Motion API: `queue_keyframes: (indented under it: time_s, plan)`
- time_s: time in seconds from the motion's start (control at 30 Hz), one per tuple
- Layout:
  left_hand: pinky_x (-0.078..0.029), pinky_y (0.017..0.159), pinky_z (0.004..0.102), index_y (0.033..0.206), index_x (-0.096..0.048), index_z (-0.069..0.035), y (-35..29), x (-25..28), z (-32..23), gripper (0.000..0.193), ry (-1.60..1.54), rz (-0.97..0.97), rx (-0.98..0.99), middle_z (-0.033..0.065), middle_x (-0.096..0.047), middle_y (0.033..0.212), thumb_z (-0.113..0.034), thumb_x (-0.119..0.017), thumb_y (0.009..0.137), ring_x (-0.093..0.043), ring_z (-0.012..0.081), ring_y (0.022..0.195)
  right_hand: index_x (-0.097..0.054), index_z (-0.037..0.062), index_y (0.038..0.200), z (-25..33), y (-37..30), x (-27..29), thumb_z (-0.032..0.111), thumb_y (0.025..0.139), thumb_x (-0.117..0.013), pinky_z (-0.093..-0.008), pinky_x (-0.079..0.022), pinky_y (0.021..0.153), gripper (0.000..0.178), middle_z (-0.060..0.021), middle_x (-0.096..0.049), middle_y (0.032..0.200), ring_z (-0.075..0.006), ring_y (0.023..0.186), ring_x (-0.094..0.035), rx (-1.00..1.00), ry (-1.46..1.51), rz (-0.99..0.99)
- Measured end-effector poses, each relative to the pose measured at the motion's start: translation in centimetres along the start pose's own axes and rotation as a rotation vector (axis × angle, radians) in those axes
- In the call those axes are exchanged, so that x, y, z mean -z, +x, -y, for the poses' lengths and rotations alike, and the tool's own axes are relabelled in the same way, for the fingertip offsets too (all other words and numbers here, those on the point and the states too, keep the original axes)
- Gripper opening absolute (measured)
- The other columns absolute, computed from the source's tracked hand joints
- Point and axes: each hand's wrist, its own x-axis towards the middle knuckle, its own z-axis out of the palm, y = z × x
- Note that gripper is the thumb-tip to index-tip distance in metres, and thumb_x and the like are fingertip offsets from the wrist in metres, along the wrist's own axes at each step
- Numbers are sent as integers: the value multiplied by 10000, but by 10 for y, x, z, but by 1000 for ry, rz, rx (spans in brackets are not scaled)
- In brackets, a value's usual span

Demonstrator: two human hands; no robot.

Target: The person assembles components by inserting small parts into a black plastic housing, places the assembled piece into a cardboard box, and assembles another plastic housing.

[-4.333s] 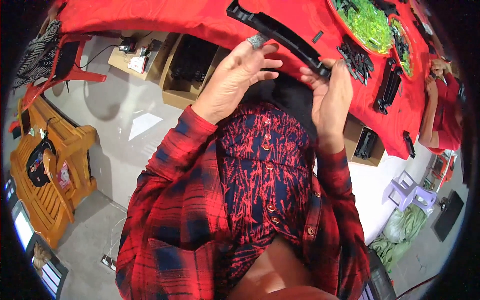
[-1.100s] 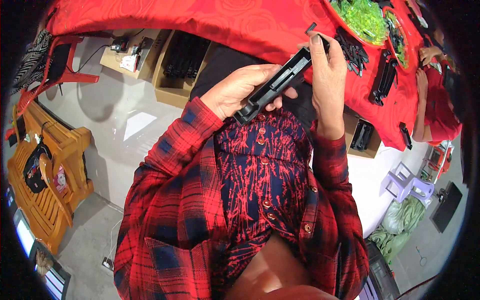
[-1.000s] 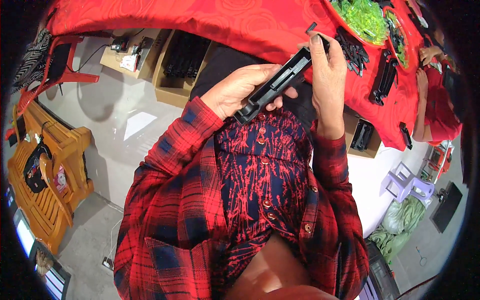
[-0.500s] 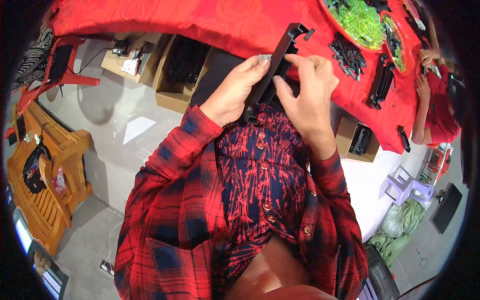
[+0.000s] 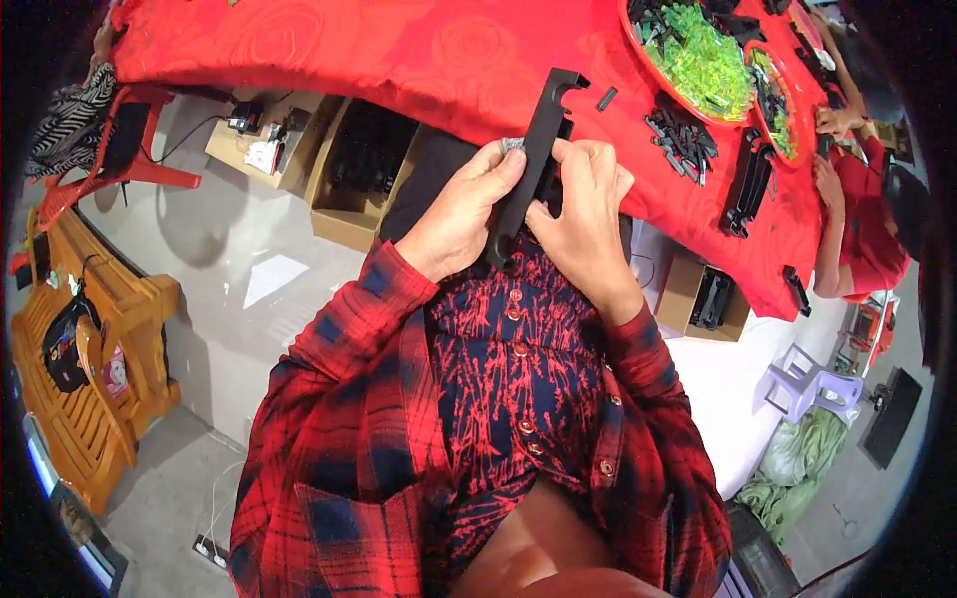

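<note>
A long black plastic channel piece point(image 5: 535, 164) is held upright at a slant in front of my body, its top end hooked to the right. My left hand point(image 5: 469, 204) grips it from the left; a small silvery-grey bit point(image 5: 512, 146) shows at its thumb tip, its kind unclear. My right hand point(image 5: 586, 219) is closed on the channel's right side, thumb and forefinger bent against it. What the right fingertips press is hidden. A small dark strip point(image 5: 606, 98) lies on the red tablecloth point(image 5: 389, 45) just right of the channel's top.
A red basin point(image 5: 638, 50) of yellow-green and black pieces stands at the right, beside a smaller one point(image 5: 795, 130). Near them lie a heap of black strips point(image 5: 683, 145) and more black channels point(image 5: 745, 189). Cardboard boxes point(image 5: 344, 227) sit below the table. Another person's arm point(image 5: 829, 189) is at the far right.
The channel has turned so its smooth outer side faces up, and it has shifted slightly. My right hand has moved down and left, its thumb and forefinger closing against the channel.
</note>
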Motion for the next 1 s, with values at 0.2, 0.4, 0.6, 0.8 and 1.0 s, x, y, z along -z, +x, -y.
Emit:
queue_keyframes:
  time_s: [0.2, 0.4, 0.6, 0.8, 1.0]
  plan:
    - [-466, 955, 294, 1252, -529, -39, 0, -1, 0, 295, -39, 15, -2, 30, -602, 1150, -257, -476, 1061, -577, 120, 1069, -524, 5, 1218, -6, -1, 1, 70, 660, -725, -421, -311, 931, 596, -146, -509, 1057, -311, 1082, -480, 38, 33, 1]
    - [-449, 977, 298, 1276, -526, -38, -1, 1, -1, 317, 36, 52, -19, 26, -598, 1188, -265, -450, 1068, -566, 119, 1106, -529, 1, 1138, -8, 3, 6, 91, 644, -735, -415, -316, 922, 542, -132, -502, 1013, -303, 1037, -498, 58, 111, 31]
    - [-426, 1005, 296, 1294, -528, -26, -2, -5, -1, 326, 82, 7, -40, 29, -599, 1220, -247, -437, 1073, -553, 115, 1144, -536, 17, 1101, -11, 5, 8, 105, 632, -749, -423, -316, 910, 522, -117, -507, 1004, -288, 1026, -502, 105, 40, 4]
    - [-468, 922, 270, 1227, -552, -15, 0, -9, 1, 266, 139, -29, -121, 33, -613, 1132, -207, -475, 1059, -577, 102, 1037, -552, 21, 1088, -8, 4, 10, 117, 616, -768, -425, -316, 905, 529, -114, -516, 1013, -287, 1029, -500, 102, -21, -7]
    - [-465, 951, 289, 1235, -552, -6, 2, 0, 5, 276, 133, -57, -116, 44, -619, 1155, -203, -485, 1054, -582, 117, 1065, -564, 31, 1116, -11, 0, 0, 116, 614, -781, -419, -322, 925, 554, -121, -516, 1022, -297, 1022, -500, 111, -28, -31]
